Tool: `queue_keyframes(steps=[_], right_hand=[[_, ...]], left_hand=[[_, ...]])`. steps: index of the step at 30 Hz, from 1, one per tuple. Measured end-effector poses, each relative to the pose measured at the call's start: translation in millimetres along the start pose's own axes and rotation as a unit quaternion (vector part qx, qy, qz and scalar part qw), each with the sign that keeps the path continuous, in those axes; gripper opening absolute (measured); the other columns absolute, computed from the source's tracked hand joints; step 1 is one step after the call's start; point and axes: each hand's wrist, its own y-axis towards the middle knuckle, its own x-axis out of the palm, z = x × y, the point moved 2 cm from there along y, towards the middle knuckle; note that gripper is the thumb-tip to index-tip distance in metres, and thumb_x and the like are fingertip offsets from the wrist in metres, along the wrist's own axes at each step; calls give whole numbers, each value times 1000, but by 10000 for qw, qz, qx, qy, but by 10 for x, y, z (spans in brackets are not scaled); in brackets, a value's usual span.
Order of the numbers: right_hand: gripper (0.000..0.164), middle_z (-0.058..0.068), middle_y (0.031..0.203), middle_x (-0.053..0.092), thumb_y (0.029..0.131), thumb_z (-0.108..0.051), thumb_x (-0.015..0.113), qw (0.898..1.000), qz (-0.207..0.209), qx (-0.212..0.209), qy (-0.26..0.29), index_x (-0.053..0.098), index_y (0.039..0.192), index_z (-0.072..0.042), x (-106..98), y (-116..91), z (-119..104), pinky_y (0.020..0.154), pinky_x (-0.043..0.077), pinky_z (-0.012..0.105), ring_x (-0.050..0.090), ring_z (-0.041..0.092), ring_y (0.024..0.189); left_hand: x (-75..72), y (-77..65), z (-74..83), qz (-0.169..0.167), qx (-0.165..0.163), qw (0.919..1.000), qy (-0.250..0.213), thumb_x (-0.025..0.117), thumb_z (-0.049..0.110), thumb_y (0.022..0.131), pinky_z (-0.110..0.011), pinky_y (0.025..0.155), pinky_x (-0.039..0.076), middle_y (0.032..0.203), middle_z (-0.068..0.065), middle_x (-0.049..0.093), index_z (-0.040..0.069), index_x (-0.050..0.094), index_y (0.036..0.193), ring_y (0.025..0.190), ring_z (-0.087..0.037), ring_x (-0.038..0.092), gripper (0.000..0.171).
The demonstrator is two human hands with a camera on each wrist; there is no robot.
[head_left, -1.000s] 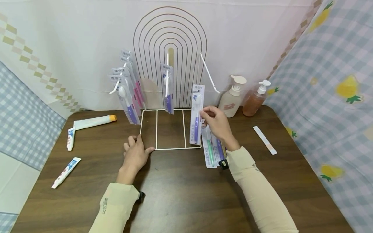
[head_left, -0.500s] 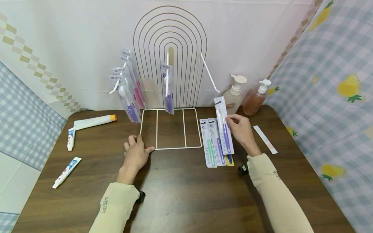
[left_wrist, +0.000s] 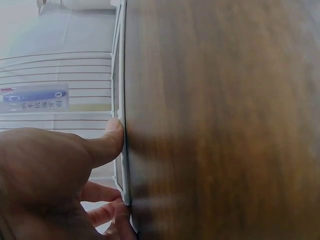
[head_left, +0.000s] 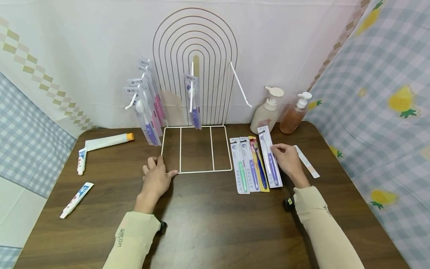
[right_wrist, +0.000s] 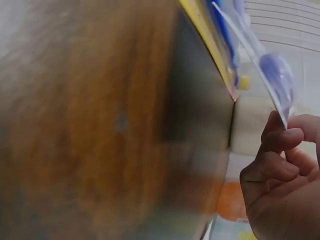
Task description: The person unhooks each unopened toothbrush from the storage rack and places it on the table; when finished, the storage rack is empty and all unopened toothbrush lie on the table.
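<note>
My right hand [head_left: 287, 160] pinches the right edge of a packaged toothbrush [head_left: 270, 158] with a purple handle. In the right wrist view, thumb and fingers hold the pack's edge [right_wrist: 270, 85], tilted above the table. To its left, packaged toothbrushes with green [head_left: 241, 172], purple [head_left: 250, 170] and blue [head_left: 260, 168] handles lie side by side. My left hand [head_left: 156, 179] holds the front left corner of a white wire rack [head_left: 198, 171], its thumb [left_wrist: 107, 145] on the front rail. One packaged toothbrush [head_left: 193, 102] hangs on the rack's middle hook; several [head_left: 144, 112] hang on the left hook.
A cream pump bottle [head_left: 265, 116] and an orange pump bottle [head_left: 293, 117] stand at the back right. A narrow white packet [head_left: 306, 161] lies beyond my right hand. Toothpaste tubes [head_left: 109, 141] lie on the left of the wooden table [head_left: 215, 228]. The right hook [head_left: 240, 85] carries nothing.
My right hand has carried the purple-handled toothbrush pack from the rack's right side rightward and down, beyond the row of packs, uncovering the blue-handled one. My left hand has stayed on the rack's corner.
</note>
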Motion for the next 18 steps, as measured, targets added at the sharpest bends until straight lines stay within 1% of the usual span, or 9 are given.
queue_keyframes(steps=[7,12,16,17,18], right_hand=[[42,25,126,80,120,-28,59,9992,-263,282,-60,78,140,4,30,-24,106,75,53,21,65,8,86],[41,27,128,81,119,-26,61,9986,-413,319,-114,78,139,6,74,-16,160,75,54,21,67,9,88],[40,25,120,82,117,-24,62,9983,-454,332,-155,79,134,7,85,-3,171,74,53,24,67,12,85],[40,23,116,81,116,-24,62,9982,-460,356,-166,80,133,7,84,1,175,73,53,25,66,12,84],[38,20,109,82,115,-24,65,9983,-457,332,-102,82,129,7,87,27,217,70,52,26,66,13,80]], left_hand=[[-16,-16,26,-93,-72,9999,-69,70,32,115,-73,104,43,166,-37,29,-13,25,175,136,-59,33,88],[-17,-28,32,-149,-115,9998,-54,69,33,116,-73,104,43,167,-37,28,-13,24,176,136,-59,32,88],[-22,-30,44,-141,-108,9998,-71,69,32,116,-73,104,43,166,-37,28,-14,23,176,136,-58,32,88],[-26,-35,48,-148,-112,9998,-87,68,32,116,-73,104,42,167,-37,28,-13,23,176,136,-58,32,88],[-28,-36,52,-155,-113,9998,-101,68,32,116,-73,104,42,167,-37,27,-13,23,176,136,-58,31,88]])
